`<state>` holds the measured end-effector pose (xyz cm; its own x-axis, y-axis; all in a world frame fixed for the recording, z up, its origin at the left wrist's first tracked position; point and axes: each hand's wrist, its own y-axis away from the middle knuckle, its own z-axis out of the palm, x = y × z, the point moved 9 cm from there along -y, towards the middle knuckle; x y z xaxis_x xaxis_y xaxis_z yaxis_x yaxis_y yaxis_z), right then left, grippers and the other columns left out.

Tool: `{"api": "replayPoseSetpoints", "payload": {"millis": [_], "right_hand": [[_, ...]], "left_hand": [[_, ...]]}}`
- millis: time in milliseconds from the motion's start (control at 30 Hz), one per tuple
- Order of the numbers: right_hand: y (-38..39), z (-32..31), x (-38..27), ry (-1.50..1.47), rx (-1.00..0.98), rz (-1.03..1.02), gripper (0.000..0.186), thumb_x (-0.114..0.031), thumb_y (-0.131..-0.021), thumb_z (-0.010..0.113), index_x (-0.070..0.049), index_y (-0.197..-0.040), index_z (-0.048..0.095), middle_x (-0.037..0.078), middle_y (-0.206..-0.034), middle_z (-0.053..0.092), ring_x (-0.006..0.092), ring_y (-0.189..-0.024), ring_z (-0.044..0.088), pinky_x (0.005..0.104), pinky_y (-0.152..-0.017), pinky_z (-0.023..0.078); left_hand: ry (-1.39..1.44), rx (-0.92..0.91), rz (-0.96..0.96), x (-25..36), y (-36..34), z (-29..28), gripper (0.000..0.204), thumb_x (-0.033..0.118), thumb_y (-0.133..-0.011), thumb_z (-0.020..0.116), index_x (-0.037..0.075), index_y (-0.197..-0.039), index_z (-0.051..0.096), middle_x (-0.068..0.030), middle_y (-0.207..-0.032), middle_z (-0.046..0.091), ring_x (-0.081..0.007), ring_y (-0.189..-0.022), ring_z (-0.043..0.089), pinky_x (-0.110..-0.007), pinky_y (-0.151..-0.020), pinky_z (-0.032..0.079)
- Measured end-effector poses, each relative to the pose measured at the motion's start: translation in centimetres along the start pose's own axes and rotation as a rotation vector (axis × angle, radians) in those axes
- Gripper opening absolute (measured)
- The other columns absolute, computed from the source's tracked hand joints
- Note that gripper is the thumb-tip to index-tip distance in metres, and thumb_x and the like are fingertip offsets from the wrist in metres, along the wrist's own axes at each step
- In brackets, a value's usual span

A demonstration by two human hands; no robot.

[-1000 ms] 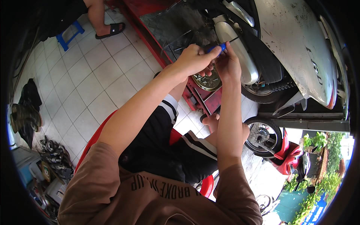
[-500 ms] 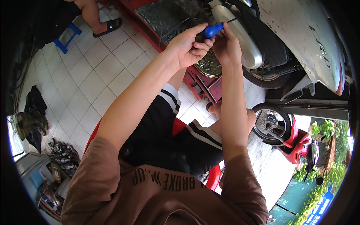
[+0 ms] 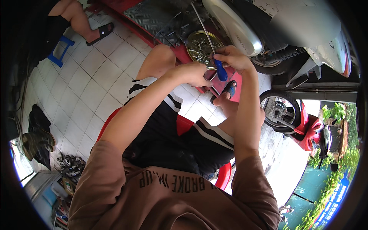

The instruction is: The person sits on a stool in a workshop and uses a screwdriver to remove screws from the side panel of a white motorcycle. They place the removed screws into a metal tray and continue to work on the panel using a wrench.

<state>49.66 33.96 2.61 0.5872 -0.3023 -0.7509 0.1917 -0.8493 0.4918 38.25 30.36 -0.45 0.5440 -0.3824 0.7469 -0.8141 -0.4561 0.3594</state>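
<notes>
My right hand (image 3: 233,60) grips a long screwdriver with a blue handle (image 3: 221,72), its fingers closed where handle meets shaft. The handle points down toward me, and the bare metal shaft (image 3: 206,32) rises up and left across a round gold-coloured tray (image 3: 189,49) of small metal parts. Just left of the handle, beside the tray's near rim, is my left hand (image 3: 194,74). Its fingers bend downward and are partly hidden, so I cannot tell whether they hold anything. A silver-covered motorbike (image 3: 245,40) stands beyond my right hand.
The tray sits on a red lift platform (image 3: 128,25) with a metal tread plate. A person's leg (image 3: 82,25) and a blue stool (image 3: 61,50) are at upper left. A red motorbike (image 3: 311,132) stands at right. Metal parts (image 3: 71,165) lie on the tiled floor at lower left.
The screwdriver has left my left hand and is in my right hand alone, turned so its handle points down. Both hands have come lower, the left beside the tray. My view has shifted slightly.
</notes>
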Motion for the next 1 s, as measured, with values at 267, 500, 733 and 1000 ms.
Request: {"api": "replayPoseSetpoints", "payload": {"millis": [267, 500, 733, 1000], "right_hand": [[4.1, -2.3, 20.8, 0.141, 0.111, 0.745, 0.032, -0.017, -0.079, 0.071, 0.007, -0.1, 0.063, 0.014, -0.086, 0.068, 0.0204, -0.072, 0.068, 0.0301, -0.064, 0.06], [2.6, -2.6, 27.5, 0.043, 0.483, 0.782, 0.037, -0.018, -0.075, 0.075, 0.007, -0.097, 0.059, 0.017, -0.087, 0.067, 0.024, -0.068, 0.069, 0.0319, -0.058, 0.059], [1.4, -3.7, 29.4, 0.172, 0.591, 0.97, 0.057, -0.039, -0.068, 0.073, 0.003, -0.107, 0.066, 0.023, -0.108, 0.065, 0.0278, -0.106, 0.063, 0.0397, -0.092, 0.05], [1.4, -3.8, 30.2, 0.202, 0.879, 0.953, 0.047, -0.037, -0.068, 0.069, -0.001, -0.098, 0.071, 0.024, -0.108, 0.065, 0.0357, -0.103, 0.063, 0.0402, -0.092, 0.049]], "left_hand": [[-0.542, -0.353, -0.187, -2.0, -7.7, 1.4, 0.048, 0.042, -0.084, 0.064, -0.002, -0.104, 0.067, -0.0157, -0.094, 0.07, -0.032, -0.085, 0.067, -0.042, -0.076, 0.054], [-0.391, 0.143, 0.097, -4.9, -20.5, -0.4, 0.024, 0.02, -0.081, 0.066, 0.002, -0.097, 0.069, -0.0179, -0.096, 0.068, -0.0335, -0.093, 0.066, -0.043, -0.08, 0.053], [-0.501, 0.078, 0.125, -7.5, -22.6, 6.6, 0.016, 0.008, -0.076, 0.064, 0.003, -0.09, 0.07, -0.0175, -0.095, 0.068, -0.0329, -0.092, 0.066, -0.041, -0.078, 0.054], [-0.516, 0.13, 0.096, -7.0, -23.4, 5.6, 0.012, 0.006, -0.075, 0.063, 0.004, -0.084, 0.071, -0.0165, -0.09, 0.069, -0.0318, -0.089, 0.067, -0.041, -0.076, 0.055]]}}
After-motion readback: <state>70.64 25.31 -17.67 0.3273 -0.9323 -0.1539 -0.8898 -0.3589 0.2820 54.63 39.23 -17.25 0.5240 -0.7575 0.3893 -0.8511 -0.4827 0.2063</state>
